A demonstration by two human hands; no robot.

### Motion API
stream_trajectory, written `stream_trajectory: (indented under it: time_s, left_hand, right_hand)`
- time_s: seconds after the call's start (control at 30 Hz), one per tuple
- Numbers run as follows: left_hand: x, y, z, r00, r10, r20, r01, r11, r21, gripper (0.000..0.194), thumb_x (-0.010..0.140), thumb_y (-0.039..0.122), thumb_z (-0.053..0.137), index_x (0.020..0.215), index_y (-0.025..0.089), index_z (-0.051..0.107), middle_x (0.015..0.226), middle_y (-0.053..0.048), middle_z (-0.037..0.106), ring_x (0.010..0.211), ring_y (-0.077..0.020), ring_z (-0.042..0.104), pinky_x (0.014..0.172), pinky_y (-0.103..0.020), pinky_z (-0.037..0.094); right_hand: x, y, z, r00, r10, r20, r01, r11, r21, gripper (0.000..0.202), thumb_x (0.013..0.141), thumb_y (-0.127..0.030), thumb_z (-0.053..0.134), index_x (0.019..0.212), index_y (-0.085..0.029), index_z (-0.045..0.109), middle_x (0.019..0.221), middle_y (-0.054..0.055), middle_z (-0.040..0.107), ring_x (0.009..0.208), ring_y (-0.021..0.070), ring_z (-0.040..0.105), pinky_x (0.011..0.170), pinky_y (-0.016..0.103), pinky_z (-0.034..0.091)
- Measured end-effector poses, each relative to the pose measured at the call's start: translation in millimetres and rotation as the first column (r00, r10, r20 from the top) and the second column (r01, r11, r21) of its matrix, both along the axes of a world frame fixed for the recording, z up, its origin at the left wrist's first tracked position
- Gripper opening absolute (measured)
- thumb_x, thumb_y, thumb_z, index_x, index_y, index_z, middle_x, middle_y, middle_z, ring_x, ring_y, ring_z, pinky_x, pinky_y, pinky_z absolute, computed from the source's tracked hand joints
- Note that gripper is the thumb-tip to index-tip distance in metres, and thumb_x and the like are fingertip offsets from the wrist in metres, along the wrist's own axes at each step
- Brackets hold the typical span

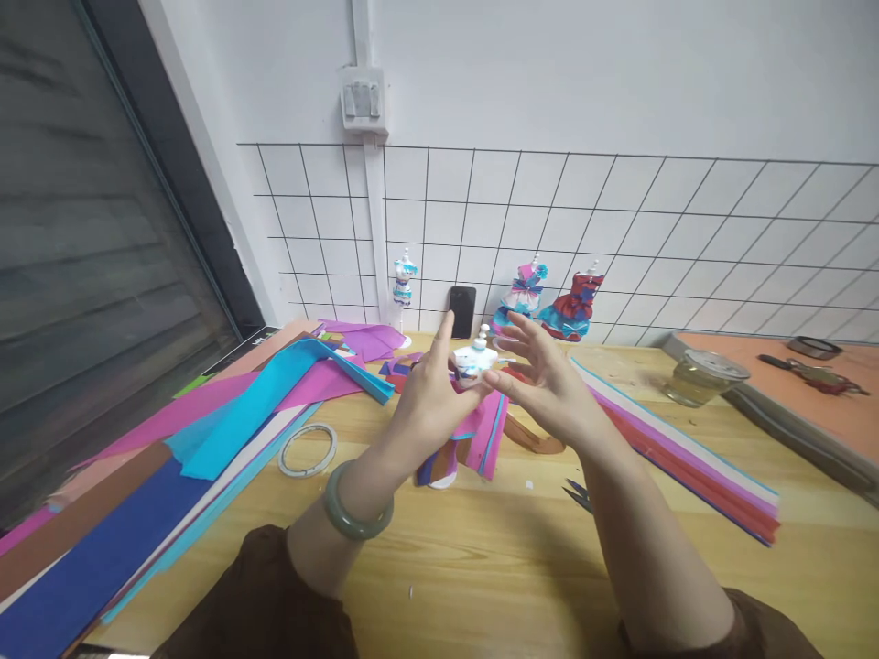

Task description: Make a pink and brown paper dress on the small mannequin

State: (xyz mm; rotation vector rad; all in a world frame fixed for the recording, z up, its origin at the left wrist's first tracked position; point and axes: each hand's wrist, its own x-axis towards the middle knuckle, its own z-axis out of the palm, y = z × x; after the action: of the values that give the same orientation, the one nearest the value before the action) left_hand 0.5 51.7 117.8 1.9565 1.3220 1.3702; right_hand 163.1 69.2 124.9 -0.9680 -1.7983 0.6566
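Observation:
A small white mannequin (473, 360) with blue marks on its torso stands upright on the table in front of me. Pink, blue and brown crepe paper strips (487, 435) hang around its lower part like a skirt. At its left side is my left hand (429, 389), with a raised index finger and the thumb stretched across near the waist. My right hand (549, 384) is on the other side, fingers spread, thumb tip close to the torso's front. Whether either thumb touches the mannequin I cannot tell. Part of the waist is hidden by the hands.
Crepe paper strips (130, 535) cover the left side; more strips (687, 448) lie at right. A tape roll (308, 449), scissors (578, 495), a glass jar (707, 377) and a phone (462, 311) are around. Two dressed mannequins (526, 293) and another mannequin (403, 279) stand by the wall.

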Motion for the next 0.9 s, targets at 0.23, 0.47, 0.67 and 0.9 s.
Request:
stream_trajectory:
  time_s: [0.23, 0.47, 0.67, 0.9]
  left_hand:
    - [7.5, -7.4, 0.5, 0.998, 0.008, -0.066, -0.006, 0.999, 0.042, 0.083, 0.072, 0.031, 0.063, 0.140, 0.028, 0.017, 0.100, -0.006, 0.062, 0.089, -0.0203, 0.058, 0.079, -0.035, 0.044]
    - [-18.8, 9.3, 3.8, 0.992, 0.029, 0.122, -0.035, 0.998, 0.047, 0.085, 0.069, 0.029, 0.066, 0.139, 0.029, 0.018, 0.109, -0.008, 0.060, 0.091, -0.0181, 0.059, 0.080, -0.033, 0.046]
    - [-47.2, 15.1, 13.5, 0.980, 0.147, 0.135, -0.151, 0.988, 0.022, 0.088, 0.069, 0.032, 0.067, 0.140, 0.029, 0.014, 0.109, -0.007, 0.060, 0.091, -0.0189, 0.060, 0.082, -0.033, 0.047]
    - [-49.1, 20.4, 10.7, 0.975, 0.208, 0.076, -0.211, 0.977, 0.033, 0.087, 0.070, 0.032, 0.066, 0.140, 0.027, 0.015, 0.115, -0.008, 0.057, 0.100, -0.0213, 0.057, 0.085, -0.035, 0.046]
  right_hand:
    - [-13.5, -5.0, -0.8, 0.973, 0.039, -0.226, -0.073, 0.987, -0.144, 0.066, 0.073, -0.040, 0.065, 0.132, -0.030, 0.035, 0.131, 0.010, 0.043, 0.119, 0.0257, 0.043, 0.094, 0.045, 0.041]
    - [7.8, 11.2, 2.5, 0.853, 0.031, -0.521, -0.238, 0.911, -0.336, 0.051, 0.076, -0.038, 0.062, 0.123, -0.028, 0.043, 0.123, 0.009, 0.053, 0.108, 0.0222, 0.055, 0.085, 0.040, 0.047]
    - [29.8, 43.1, -28.3, 0.949, -0.100, 0.300, 0.165, 0.965, -0.202, 0.036, 0.086, -0.033, 0.043, 0.119, -0.016, 0.048, 0.099, 0.008, 0.063, 0.088, 0.0173, 0.061, 0.072, 0.030, 0.048]
    - [8.2, 55.5, -79.7, 0.712, 0.069, 0.699, 0.103, 0.974, -0.202, 0.021, 0.072, -0.006, 0.050, 0.082, -0.015, 0.066, 0.071, 0.004, 0.064, 0.064, 0.0155, 0.056, 0.057, 0.024, 0.040]
